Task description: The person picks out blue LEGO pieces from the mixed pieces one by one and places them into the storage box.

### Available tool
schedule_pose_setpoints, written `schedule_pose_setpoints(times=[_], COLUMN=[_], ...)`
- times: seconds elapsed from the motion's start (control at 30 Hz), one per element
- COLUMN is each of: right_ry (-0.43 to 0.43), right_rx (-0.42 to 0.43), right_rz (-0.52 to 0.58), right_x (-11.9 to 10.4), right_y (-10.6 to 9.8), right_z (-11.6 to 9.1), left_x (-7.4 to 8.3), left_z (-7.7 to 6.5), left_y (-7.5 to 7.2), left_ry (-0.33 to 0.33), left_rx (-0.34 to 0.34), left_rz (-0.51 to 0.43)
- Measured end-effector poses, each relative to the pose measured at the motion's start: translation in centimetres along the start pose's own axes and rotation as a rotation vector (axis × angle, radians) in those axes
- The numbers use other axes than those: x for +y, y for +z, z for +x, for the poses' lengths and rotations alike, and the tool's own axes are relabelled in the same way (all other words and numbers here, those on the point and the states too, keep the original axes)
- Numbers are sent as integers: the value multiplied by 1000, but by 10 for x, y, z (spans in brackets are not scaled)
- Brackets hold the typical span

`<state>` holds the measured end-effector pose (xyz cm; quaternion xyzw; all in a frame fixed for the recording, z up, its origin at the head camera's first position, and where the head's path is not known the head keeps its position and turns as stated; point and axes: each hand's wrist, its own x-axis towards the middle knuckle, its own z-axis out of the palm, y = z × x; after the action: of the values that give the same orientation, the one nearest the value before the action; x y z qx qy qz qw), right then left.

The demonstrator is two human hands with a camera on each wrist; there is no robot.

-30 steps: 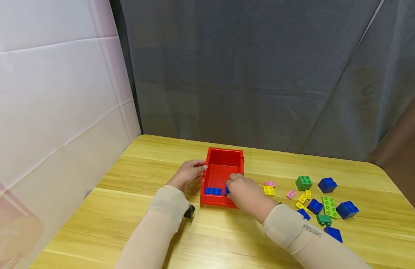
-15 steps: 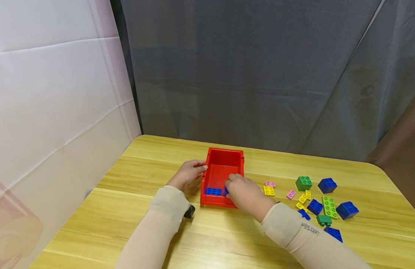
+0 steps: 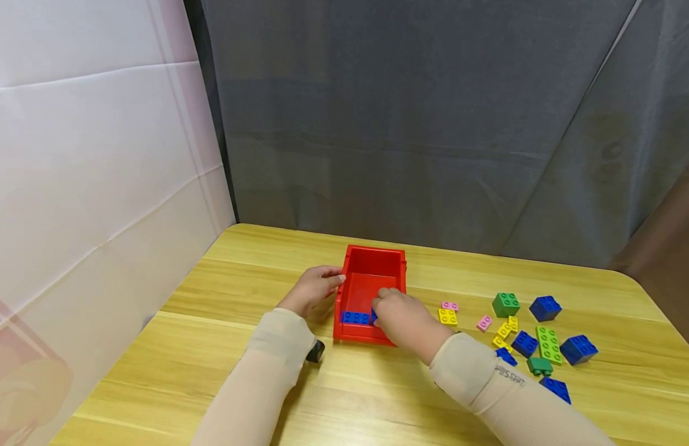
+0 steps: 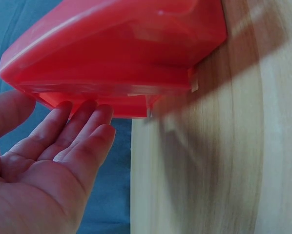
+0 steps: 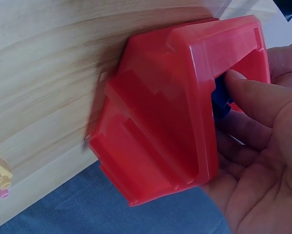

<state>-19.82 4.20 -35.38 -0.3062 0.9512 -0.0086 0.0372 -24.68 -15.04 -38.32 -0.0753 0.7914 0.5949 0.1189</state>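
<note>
A red plastic bin (image 3: 369, 334) stands on the wooden table in the head view. Inside its near end lies a blue toy brick (image 3: 355, 318) with studs up. My right hand (image 3: 406, 319) reaches over the bin's right wall and pinches a second blue brick (image 5: 221, 97), which the fingers mostly hide. At the bin's left side, my left hand (image 3: 313, 288) rests with its fingertips against the wall. The left wrist view has that hand's fingers (image 4: 80, 129) fairly straight under the bin's rim, holding no brick.
Right of the bin lie a yellow brick (image 3: 447, 317) and a pink brick (image 3: 450, 306). Farther right are scattered several blue, green and yellow bricks, among them a lime green brick (image 3: 548, 345) and a green brick (image 3: 506, 304). A grey curtain (image 3: 378, 124) hangs behind the table.
My right hand has shifted very slightly left inside the bin with the blue brick. The left hand keeps its place at the bin's side.
</note>
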Motion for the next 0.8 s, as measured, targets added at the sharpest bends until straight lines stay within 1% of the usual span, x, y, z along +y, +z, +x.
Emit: schedule_pose_setpoints(times=[0.17, 0.6, 0.8], right_ry=[-8, 17, 29], right_rx=[-3, -19, -39], right_rz=[-7, 17, 26], right_x=[-1, -2, -2], right_y=[0, 0, 1], right_z=[2, 5, 9], left_x=[-1, 1, 2], left_z=[0, -3, -4], left_y=[0, 0, 0], left_ry=[2, 5, 10], left_rx=[-2, 2, 5], left_rz=[-1, 6, 10])
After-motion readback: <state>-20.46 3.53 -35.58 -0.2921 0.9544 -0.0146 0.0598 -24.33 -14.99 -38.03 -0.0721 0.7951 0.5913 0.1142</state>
